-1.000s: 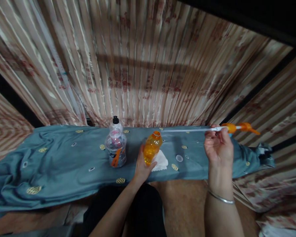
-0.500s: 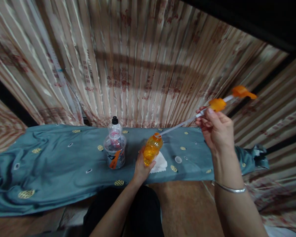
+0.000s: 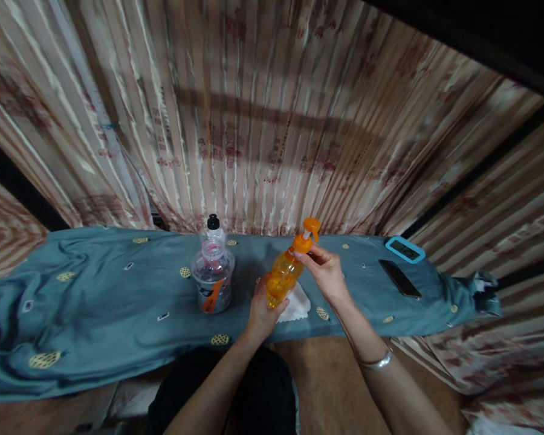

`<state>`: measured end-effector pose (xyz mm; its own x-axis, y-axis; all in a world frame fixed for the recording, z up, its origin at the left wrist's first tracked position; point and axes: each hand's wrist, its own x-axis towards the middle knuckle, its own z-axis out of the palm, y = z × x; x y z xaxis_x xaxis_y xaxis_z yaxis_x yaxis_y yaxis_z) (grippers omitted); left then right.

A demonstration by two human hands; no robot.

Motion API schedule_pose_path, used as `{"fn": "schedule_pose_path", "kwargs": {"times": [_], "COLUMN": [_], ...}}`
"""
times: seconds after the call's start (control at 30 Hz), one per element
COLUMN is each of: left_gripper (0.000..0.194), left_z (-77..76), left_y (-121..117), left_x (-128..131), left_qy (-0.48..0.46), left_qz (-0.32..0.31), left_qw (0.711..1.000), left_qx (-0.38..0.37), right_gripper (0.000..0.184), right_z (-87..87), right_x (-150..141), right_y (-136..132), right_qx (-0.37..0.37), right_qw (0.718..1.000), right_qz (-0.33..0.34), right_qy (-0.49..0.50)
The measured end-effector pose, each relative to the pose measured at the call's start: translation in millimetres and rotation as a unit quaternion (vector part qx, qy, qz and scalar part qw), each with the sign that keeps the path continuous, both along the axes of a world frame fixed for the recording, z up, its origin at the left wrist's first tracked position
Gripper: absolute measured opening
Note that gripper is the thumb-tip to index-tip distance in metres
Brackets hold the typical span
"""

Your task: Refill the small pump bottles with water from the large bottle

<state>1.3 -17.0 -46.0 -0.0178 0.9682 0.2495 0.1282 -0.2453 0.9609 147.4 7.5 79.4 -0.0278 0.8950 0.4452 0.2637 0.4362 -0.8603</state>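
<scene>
My left hand (image 3: 261, 313) is wrapped around the lower part of a see-through orange bottle (image 3: 284, 277), which leans to the right above the cloth-covered table. At the bottle's neck, the fingers of my right hand (image 3: 328, 273) pinch the collar of an orange pump head (image 3: 303, 243). The pump sits at the mouth, its tube down inside; whether the threads have caught cannot be seen. Beneath the bottle lies a white cloth (image 3: 299, 304), partly covered by my left hand and the bottle.
A clear tub (image 3: 214, 296) with an orange label stands left of my hands, with a clear black-capped bottle (image 3: 213, 223) by it. To the right lie a blue-framed digital clock (image 3: 405, 249) and a dark phone (image 3: 399, 278). A pleated curtain (image 3: 254, 121) hangs behind the table.
My right hand has come down and left, bringing the pump head from high on the right to the bottle's mouth. The tube has slid inside. My left hand has stayed nearly in place.
</scene>
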Motion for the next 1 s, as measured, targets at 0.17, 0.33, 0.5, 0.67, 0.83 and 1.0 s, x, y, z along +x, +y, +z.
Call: {"fn": "schedule_pose_path", "kwargs": {"times": [0.17, 0.33, 0.5, 0.67, 0.83, 1.0], "left_gripper": [0.068, 0.069, 0.07, 0.069, 0.07, 0.067], "left_z": [0.8, 2.9, 1.2, 0.3, 5.3, 9.1], "left_y": [-0.5, -1.9, -1.2, -0.4, -0.7, -1.9], "left_x": [-0.1, -0.1, -0.1, -0.7, -1.6, -1.8], "left_qy": [0.005, 0.007, 0.01, 0.01, 0.021, 0.011], "left_qz": [-0.001, -0.006, -0.005, -0.01, -0.011, -0.026], "left_qw": [1.0, 1.0, 1.0, 1.0, 1.0, 1.0], "left_qx": [-0.001, -0.012, -0.012, 0.003, -0.012, -0.012], "right_gripper": [0.036, 0.047, 0.061, 0.052, 0.038, 0.041], "right_z": [-10.5, -12.8, 9.8, 38.0, 45.7, 37.1], "right_x": [2.2, 9.6, 17.6, 18.7, 23.2, 30.9], "right_y": [-2.1, -6.7, -9.2, -0.8, 9.6, 11.4], "right_qx": [0.009, 0.004, 0.002, -0.022, -0.076, -0.11], "right_qw": [1.0, 1.0, 0.999, 0.988, 0.973, 0.97], "right_qz": [-0.001, 0.006, 0.035, 0.077, 0.15, 0.185], "right_qy": [0.014, 0.019, -0.036, -0.131, -0.16, -0.113]}}
